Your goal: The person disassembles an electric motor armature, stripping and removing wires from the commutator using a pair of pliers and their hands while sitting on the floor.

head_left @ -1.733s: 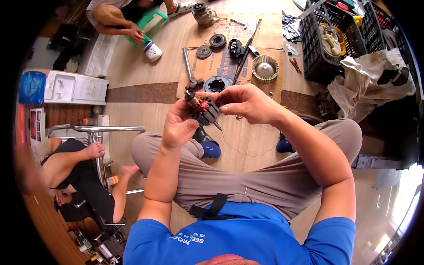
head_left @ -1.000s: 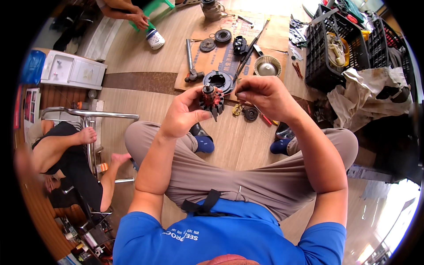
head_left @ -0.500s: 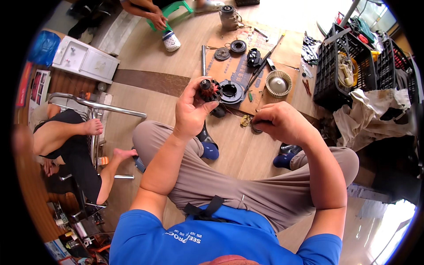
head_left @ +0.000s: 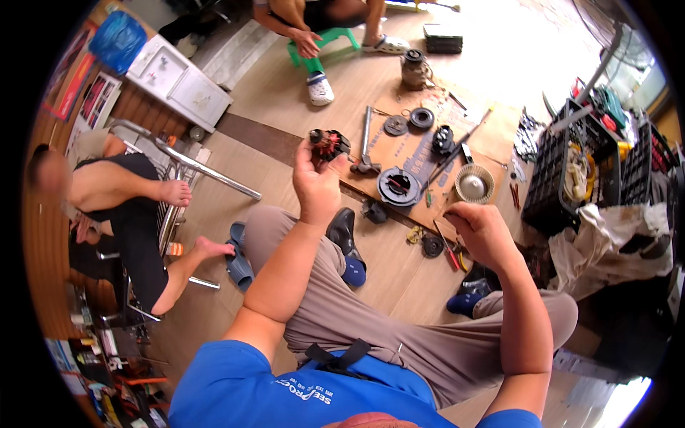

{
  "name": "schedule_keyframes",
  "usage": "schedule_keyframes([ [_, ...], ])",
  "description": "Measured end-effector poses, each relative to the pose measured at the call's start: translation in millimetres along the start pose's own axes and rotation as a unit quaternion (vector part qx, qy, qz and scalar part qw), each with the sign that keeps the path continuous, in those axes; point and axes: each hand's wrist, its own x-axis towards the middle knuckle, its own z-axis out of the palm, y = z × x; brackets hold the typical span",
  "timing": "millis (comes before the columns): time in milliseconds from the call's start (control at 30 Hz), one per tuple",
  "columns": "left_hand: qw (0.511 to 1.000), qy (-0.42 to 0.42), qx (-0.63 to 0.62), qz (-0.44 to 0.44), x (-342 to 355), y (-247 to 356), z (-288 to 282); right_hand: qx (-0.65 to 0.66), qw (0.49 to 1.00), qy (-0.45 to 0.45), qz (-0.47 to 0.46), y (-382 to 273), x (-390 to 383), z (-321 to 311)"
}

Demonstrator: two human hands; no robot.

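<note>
Raised left of centre, my left hand (head_left: 317, 189) is closed on a small motor rotor (head_left: 327, 145) with dark segments and red-copper windings. To the right, my right hand (head_left: 479, 232) has curled, pinched fingertips; what they hold, if anything, is too small to make out. It hovers below a pale ribbed fan wheel (head_left: 474, 184). A round black housing (head_left: 397, 187), a steel hammer-like tool (head_left: 367, 135) and several dark parts lie on the cardboard (head_left: 492, 135). Small parts and a red-handled tool (head_left: 451, 257) lie beside my right hand.
Black plastic crates (head_left: 542, 196) and a dirty cloth (head_left: 592, 257) are at the right. One person (head_left: 307, 43) sits on a green stool (head_left: 339, 36) at the back; another (head_left: 125, 185) sits on a metal-framed chair (head_left: 214, 178) at left. A slipper (head_left: 237, 267) lies near my left knee.
My right hand has moved away from the rotor, to the right and down. My left hand still grips the rotor, now tilted differently. The whole view has shifted as my head moved.
</note>
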Motion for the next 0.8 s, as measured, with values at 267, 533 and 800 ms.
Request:
schedule_keyframes([
  [267,0.974,0.127,0.187,-0.009,20.7,-41.4,-18.3,-0.017,0.999,0.001,0.041,4.1,-0.3,10.9],
  [533,0.988,0.086,0.119,0.047,18.8,-32.9,-5.9,-0.064,0.998,0.021,0.008,14.5,3.4,-0.1],
  [800,0.996,0.062,0.06,0.018,12.9,-28.7,-3.3,-0.065,0.998,-0.001,0.016,17.9,1.4,2.9],
])
